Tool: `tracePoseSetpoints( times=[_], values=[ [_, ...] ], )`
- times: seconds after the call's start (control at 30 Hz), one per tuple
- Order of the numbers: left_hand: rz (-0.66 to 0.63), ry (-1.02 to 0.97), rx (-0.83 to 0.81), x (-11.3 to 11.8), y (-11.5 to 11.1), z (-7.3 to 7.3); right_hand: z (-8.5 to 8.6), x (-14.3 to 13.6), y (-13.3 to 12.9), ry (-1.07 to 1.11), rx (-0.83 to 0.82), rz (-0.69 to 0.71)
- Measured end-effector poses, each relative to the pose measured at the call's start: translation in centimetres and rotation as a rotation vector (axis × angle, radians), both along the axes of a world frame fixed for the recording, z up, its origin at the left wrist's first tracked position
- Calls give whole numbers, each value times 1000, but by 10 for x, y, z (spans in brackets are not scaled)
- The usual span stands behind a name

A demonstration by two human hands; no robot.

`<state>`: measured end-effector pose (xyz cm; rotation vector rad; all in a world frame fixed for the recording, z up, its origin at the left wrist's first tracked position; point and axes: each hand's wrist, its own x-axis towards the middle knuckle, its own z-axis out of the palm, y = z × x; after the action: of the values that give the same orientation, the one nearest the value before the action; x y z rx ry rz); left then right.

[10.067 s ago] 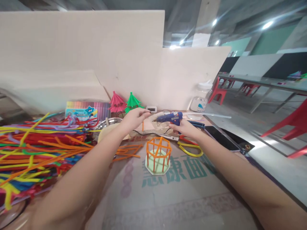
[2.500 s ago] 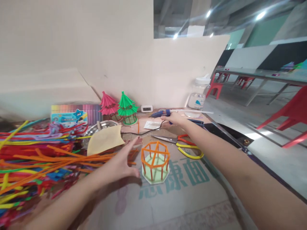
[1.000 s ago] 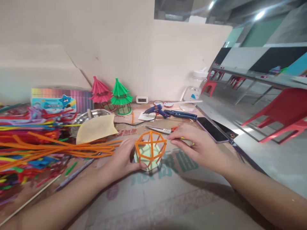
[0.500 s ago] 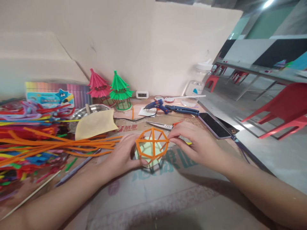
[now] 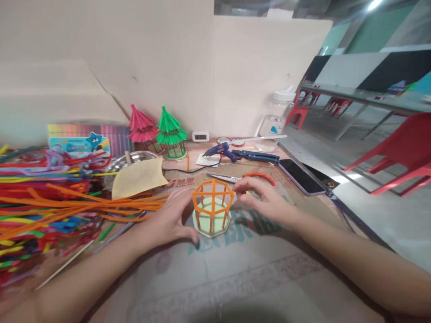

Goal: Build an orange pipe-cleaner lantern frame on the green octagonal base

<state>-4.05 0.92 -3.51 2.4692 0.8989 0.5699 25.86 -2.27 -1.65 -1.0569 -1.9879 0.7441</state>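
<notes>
An orange pipe-cleaner frame (image 5: 213, 209) with posts and a spoked top ring stands upright on a pale green many-sided base (image 5: 218, 224), on the cardboard-covered table. My left hand (image 5: 177, 215) curves around its left side, thumb and fingers apart, holding nothing. To the right of the top ring, my right hand (image 5: 257, 194) hovers with fingers loosely bent and nothing visible in them. Scissors (image 5: 232, 178) with orange handles lie just behind the frame, their handles partly behind my right hand. A bundle of orange pipe cleaners (image 5: 84, 199) reaches toward my left wrist.
A blue glue gun (image 5: 220, 151), blue pliers (image 5: 257, 155) and a phone (image 5: 302, 177) lie behind and right. Pink (image 5: 143, 125) and green (image 5: 171, 130) pipe-cleaner pavilions stand by the back board. Colourful pipe cleaners, a metal bowl (image 5: 138, 157) and yellow sheet (image 5: 139, 178) fill the left.
Both hands have let go of the orange frame and drawn slightly apart from it. The frame, tilted toward me before, now stands upright on its base. The view has shifted slightly.
</notes>
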Motion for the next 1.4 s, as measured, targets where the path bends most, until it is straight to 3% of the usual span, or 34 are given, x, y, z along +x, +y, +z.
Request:
tracePoseSetpoints(
  times=[0.07, 0.13, 0.2, 0.23, 0.3, 0.37, 0.47, 0.6, 0.77, 1.4],
  values=[
    [36, -32, 47, -15, 4, 18, -16, -4, 1, 57, -51, -21],
    [119, -88, 116, -22, 3, 45, -27, -8, 0, 72, -94, -38],
    [286, -75, 241, -15, -1, 76, -31, -12, -1, 58, -110, -35],
    [303, -58, 282, -7, -4, 89, -31, -13, -2, 50, -106, -26],
    [220, 17, 370, 15, -9, 109, -30, -15, -1, 48, -85, -2],
    [129, 124, 404, 36, -12, 118, -28, -17, -1, 59, -61, 30],
    [48, 206, 430, 56, -12, 116, -27, -21, -3, 76, -30, 52],
    [31, 273, 464, 65, -12, 106, -29, -25, -5, 82, -27, 71],
    [33, 353, 453, 70, -14, 103, -29, -26, -4, 94, -8, 102],
    [-21, 359, 448, 70, -17, 101, -30, -25, -3, 80, 24, 102]
  ],
)
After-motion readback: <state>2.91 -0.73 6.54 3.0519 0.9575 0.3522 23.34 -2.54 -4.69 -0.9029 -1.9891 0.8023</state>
